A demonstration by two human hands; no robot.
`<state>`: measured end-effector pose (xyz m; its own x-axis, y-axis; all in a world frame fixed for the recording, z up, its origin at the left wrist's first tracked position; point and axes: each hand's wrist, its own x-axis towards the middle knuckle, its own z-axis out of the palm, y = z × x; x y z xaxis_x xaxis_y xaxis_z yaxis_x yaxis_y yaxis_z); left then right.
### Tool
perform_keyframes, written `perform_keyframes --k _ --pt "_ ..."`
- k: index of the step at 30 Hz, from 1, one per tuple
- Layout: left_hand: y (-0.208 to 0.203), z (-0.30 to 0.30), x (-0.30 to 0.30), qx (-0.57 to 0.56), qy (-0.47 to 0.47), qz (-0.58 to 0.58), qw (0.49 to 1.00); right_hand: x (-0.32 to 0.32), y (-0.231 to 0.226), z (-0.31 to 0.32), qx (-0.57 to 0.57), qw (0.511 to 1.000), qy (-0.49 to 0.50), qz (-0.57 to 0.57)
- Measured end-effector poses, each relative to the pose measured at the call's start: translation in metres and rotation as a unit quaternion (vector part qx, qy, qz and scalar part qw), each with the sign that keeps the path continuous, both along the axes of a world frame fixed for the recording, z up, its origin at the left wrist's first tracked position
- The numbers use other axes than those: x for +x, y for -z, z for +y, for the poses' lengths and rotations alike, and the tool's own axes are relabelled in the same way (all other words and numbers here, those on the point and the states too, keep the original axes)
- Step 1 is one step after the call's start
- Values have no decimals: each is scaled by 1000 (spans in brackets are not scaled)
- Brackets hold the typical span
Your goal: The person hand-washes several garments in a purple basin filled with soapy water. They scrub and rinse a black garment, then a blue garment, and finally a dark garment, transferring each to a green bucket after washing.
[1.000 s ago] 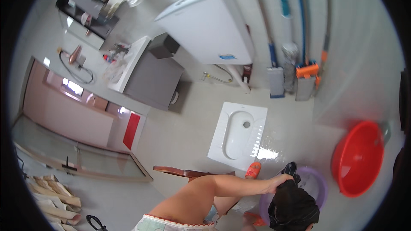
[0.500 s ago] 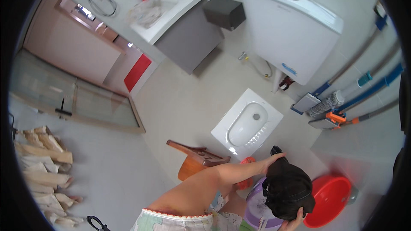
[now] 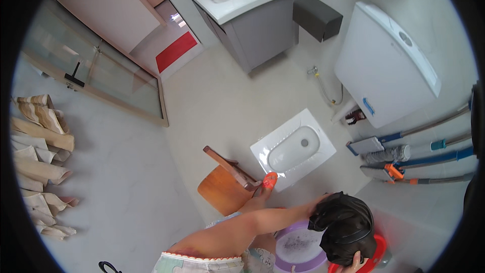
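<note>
A dark, wet-looking black cloth item with folds and seams [image 3: 348,227] is held up between my hands; its exact kind cannot be made out. My left hand [image 3: 323,201] grips its upper left edge, the fingers partly hidden behind it. At the lower right edge my right hand [image 3: 354,264] pinches the cloth between thumb and fingers. Below and to the left stands a purple basin [image 3: 319,264] of foamy, bubbly water. Partly covered by the cloth, a red basin [image 3: 380,253] sits on the right.
A white squat toilet [image 3: 260,147] lies ahead in the floor, with a wooden chair [image 3: 220,192] to its left. My foot wears an orange slipper [image 3: 270,180]. Several mops [image 3: 366,145] lean by the right wall. A grey vanity [image 3: 262,33] and white cistern [image 3: 374,71] stand beyond.
The black cloth has shifted right, off the purple basin and over the red one, with both hands still on it. My slippered foot shows more, and the view has turned.
</note>
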<state>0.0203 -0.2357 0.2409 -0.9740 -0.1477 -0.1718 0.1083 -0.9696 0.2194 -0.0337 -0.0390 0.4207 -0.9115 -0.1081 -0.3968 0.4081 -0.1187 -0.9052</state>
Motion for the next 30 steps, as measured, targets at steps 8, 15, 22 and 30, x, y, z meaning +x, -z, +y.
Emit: perform_keyframes --k 8,15,22,30 --pt "-10 -109 26 23 -143 -29 989 -10 -11 -131 -15 991 -128 33" --pt "-125 -402 35 -110 -318 -12 942 -24 -50 -378 -236 951 -191 56" --pt "-294 -674 90 -135 -368 86 916 -11 -127 -693 -421 856 -239 179" --pt "-167 -658 153 -249 -439 -333 796 44 -22 -861 94 836 -478 252"
